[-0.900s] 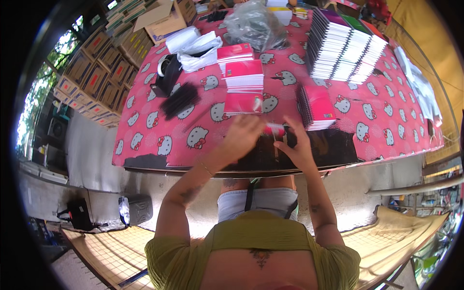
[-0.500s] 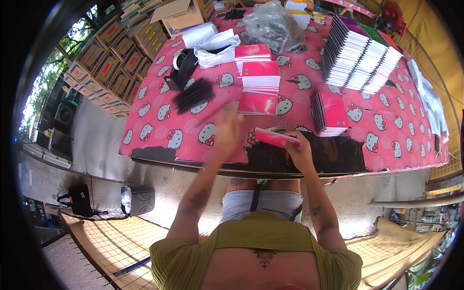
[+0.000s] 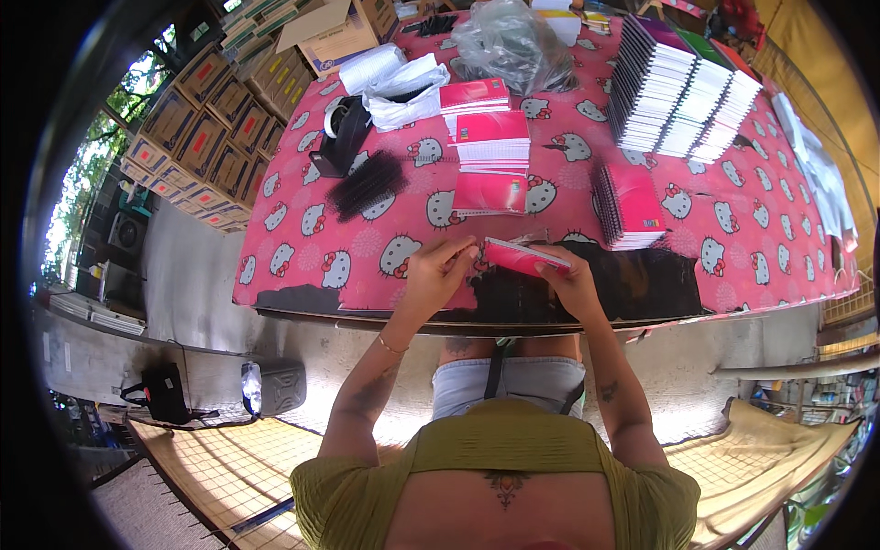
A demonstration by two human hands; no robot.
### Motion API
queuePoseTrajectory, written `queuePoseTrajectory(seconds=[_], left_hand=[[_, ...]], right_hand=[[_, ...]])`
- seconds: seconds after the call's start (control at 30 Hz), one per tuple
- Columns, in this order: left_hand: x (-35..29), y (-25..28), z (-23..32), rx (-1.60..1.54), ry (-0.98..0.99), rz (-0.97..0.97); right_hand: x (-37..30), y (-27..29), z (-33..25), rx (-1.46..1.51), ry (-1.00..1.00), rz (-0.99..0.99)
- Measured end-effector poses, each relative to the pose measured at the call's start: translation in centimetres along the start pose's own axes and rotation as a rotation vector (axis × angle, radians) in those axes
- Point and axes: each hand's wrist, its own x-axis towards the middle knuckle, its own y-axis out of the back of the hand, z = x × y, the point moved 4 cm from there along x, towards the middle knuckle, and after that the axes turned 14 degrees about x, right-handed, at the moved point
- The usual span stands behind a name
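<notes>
Notebook [image 3: 524,258], pink cover, one: held slightly tilted above the front edge of the tabletop, over a dark patch [image 3: 642,289].
Right hand [image 3: 570,275]: closed on the notebook's right end, thumb over the cover.
Left hand [image 3: 442,273]: just beside the notebook's left end, fingers drawn narrow; whether they hold anything thin, cannot tell.
Tabletop [image 3: 376,295]: pink covering with a cat-face print.
Pink-covered stacks, three, in a row running away from the hands: near [image 3: 490,192], middle [image 3: 492,128], far [image 3: 474,93].
Bound stack [image 3: 637,206], pink covers, black coils along its left side: right of the right hand.
Black coils [image 3: 367,186], one heap: beyond the left hand, to its left.
Tape dispenser [image 3: 341,147], black: behind the coils.
White plastic bag [image 3: 403,112]: right of the dispenser.
Clear plastic bag [image 3: 513,50], crumpled: toward the far side.
Tall notebook piles [image 3: 683,96], purple, green and red covers: far right.
Open carton [image 3: 339,41]: far left.
</notes>
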Motion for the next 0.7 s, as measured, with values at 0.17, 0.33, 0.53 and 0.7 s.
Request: queuePoseTrajectory(seconds=[0.17,0.33,0.53,0.7], left_hand=[[0.3,-0.2,-1.2,0.019,-0.034,0.072],[0.8,-0.7,-1.0,0.032,-0.119,0.051],[2.5,-1.1,-0.7,0.022,-0.267,-0.162],[3.6,-0.3,1.9,0.035,-0.301,-0.215]], right_hand=[[-0.1,-0.2,0.3,0.038,-0.009,-0.006],[0.1,0.2,0.6,0.026,0.031,-0.016],[0.1,0.2,0.2,0.008,-0.018,-0.047],[-0.1,0.3,0.1,0.053,-0.040,-0.028]])
